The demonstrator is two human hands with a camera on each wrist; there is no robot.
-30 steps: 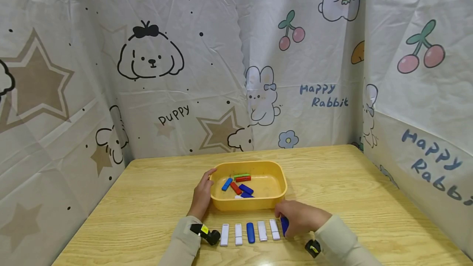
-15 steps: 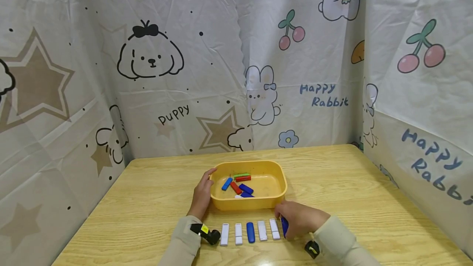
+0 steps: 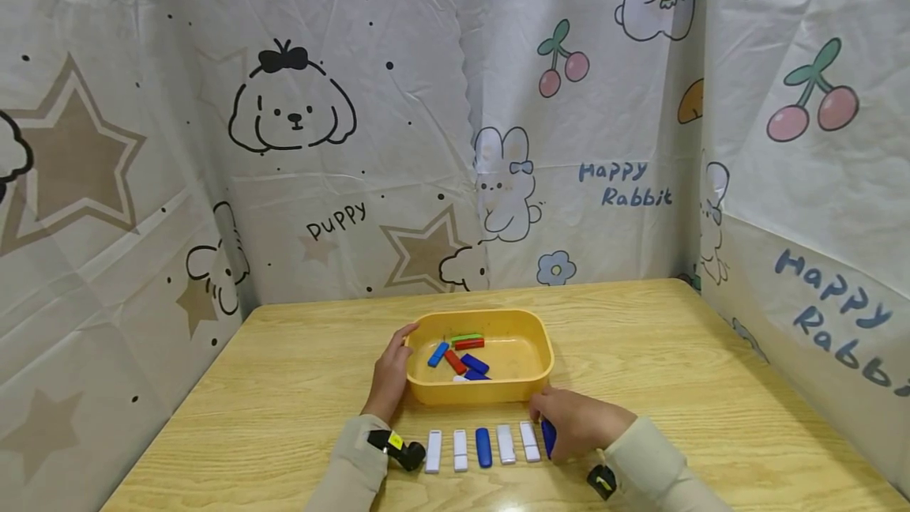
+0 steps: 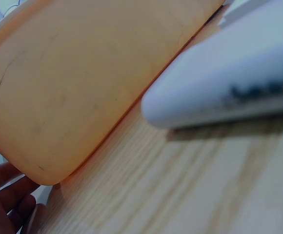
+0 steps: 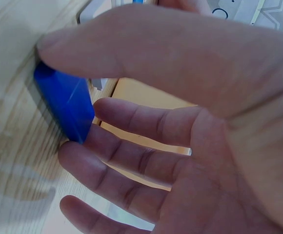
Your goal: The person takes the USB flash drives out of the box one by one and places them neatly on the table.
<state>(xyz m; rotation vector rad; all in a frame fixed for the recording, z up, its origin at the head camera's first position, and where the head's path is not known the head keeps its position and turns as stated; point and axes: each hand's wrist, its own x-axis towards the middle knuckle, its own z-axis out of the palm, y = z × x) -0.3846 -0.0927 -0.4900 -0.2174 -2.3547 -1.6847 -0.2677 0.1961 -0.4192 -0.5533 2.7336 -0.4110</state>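
Observation:
My left hand (image 3: 387, 379) holds the left side of a yellow plastic tray (image 3: 483, 393); its fingertips lie against the tray's corner in the left wrist view. At the right end of a row, my right hand (image 3: 581, 420) pinches a blue USB stick (image 5: 66, 100) between thumb and fingers. The stick is at the table surface. To its left lie a white stick (image 3: 529, 442), a silvery white stick (image 3: 505, 444), a blue stick (image 3: 483, 447) and further white sticks (image 3: 434, 451), side by side and apart. The right hand partly hides the pinched stick in the head view.
Several loose sticks lie in the tray, among them a red stick (image 3: 455, 362), a green stick (image 3: 466, 336) and a light blue stick (image 3: 438, 354). The wooden table (image 3: 320, 354) is bounded by printed cloth (image 3: 355, 180) behind and at both sides.
Both hands, the tray and the row of sticks stay essentially in place. The whole head view has shifted by only a few pixels.

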